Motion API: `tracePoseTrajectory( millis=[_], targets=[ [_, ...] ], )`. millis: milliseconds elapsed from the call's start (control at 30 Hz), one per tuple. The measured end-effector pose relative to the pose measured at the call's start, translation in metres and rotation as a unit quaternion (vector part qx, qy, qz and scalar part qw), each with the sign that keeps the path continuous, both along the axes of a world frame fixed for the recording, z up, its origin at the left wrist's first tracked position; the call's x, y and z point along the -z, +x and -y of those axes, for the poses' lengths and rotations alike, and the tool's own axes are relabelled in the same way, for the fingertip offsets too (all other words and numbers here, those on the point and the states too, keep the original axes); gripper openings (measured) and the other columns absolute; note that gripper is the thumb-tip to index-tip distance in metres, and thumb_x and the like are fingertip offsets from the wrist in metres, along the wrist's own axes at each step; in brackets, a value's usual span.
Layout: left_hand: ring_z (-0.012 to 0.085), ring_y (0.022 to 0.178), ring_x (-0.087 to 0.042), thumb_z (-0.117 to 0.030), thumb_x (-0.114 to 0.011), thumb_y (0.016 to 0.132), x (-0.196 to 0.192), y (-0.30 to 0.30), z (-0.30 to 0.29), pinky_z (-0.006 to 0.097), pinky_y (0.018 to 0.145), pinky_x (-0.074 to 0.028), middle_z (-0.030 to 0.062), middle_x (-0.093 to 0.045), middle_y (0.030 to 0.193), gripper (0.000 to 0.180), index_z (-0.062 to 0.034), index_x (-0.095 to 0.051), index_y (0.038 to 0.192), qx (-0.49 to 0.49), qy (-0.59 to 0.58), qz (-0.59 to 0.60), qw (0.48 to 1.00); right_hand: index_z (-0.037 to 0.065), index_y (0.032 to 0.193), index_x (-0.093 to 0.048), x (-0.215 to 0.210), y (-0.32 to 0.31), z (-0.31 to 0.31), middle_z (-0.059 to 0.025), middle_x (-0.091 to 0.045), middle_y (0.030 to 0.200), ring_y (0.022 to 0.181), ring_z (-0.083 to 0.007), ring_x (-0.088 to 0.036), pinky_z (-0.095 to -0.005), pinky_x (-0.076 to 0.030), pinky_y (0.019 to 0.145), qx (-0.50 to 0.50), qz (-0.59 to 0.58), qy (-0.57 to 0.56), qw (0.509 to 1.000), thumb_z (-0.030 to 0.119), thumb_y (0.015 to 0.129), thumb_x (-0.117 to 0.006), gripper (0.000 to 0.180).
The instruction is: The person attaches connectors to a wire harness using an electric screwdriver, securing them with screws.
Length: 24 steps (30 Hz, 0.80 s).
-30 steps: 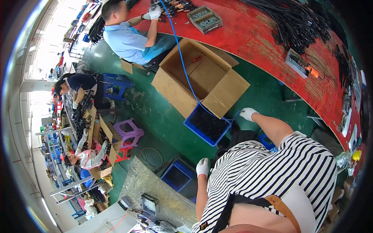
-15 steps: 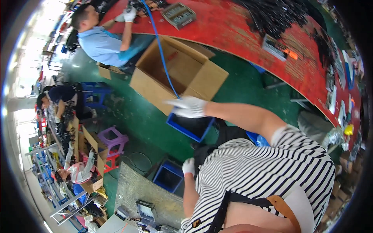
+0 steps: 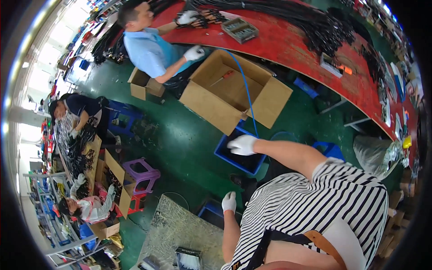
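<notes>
My right hand, in a white knit glove, is stretched out above a blue crate on the floor. Its fingers point left, somewhat bent and apart, with nothing visible in them. A thin blue hose drops from the red table and passes out of sight by my right wrist. Lower down, my left hand, gloved alike, hangs beside a second blue crate. Those fingers are extended, and I see nothing held. Beyond the first crate stands an open cardboard box with a red-handled screwdriver inside.
A red table curves across the far side, bearing black cables and a grey parts tray. A co-worker in light blue stands at it; two others sit at left. A purple stool and a speckled worktop are nearer.
My view has shifted, so the surroundings sit further right. My right hand's fingers have gone from straight to more bent, over the crate. The co-worker in blue has drawn one hand back from the table.
</notes>
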<state>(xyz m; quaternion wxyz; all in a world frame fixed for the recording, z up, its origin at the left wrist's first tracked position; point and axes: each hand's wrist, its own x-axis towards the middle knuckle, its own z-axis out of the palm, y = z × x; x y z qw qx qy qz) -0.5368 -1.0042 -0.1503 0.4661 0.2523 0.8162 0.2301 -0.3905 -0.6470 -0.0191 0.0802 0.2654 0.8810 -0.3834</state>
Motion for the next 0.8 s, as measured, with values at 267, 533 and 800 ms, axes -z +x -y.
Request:
tracePoseTrajectory(
  millis=[267,533,800],
  targets=[
    [0.0275,0.11,-0.072,-0.041,-0.066,0.096,0.033,-0.129,0.092,0.037,0.098,-0.052,0.0163,-0.077,0.117,0.047,-0.0023,-0.075,0.121,-0.073,-0.089,0.065,0.991,0.002,0.115,-0.076,0.115,0.226,0.103,-0.0242,-0.07,0.126,0.121,-0.0408,-0.066,-0.0475,-0.052,0.103,0.415,0.347,-0.076,0.838,0.038,0.091,-0.057,0.048],
    [0.0283,0.109,-0.071,-0.043,-0.065,0.097,0.033,-0.169,0.015,0.037,0.097,-0.052,0.0187,-0.076,0.118,0.052,0.0019,-0.073,0.123,-0.029,-0.076,0.047,0.996,0.002,0.118,-0.074,0.105,0.197,0.096,-0.0233,-0.072,0.122,0.117,-0.0383,-0.068,-0.0457,-0.051,0.1,0.478,0.186,-0.073,0.855,0.037,0.092,-0.06,0.046],
    [0.0266,0.109,-0.072,-0.043,-0.063,0.1,0.018,-0.12,-0.053,0.035,0.095,-0.053,0.0164,-0.076,0.116,0.05,-0.0011,-0.072,0.126,0.139,-0.015,0.059,0.988,0.008,0.128,-0.07,0.031,0.089,0.073,-0.0184,-0.07,0.13,0.125,-0.0358,-0.063,-0.0425,-0.048,0.107,0.388,0.033,-0.076,0.918,0.038,0.095,-0.061,0.046]
  ],
)
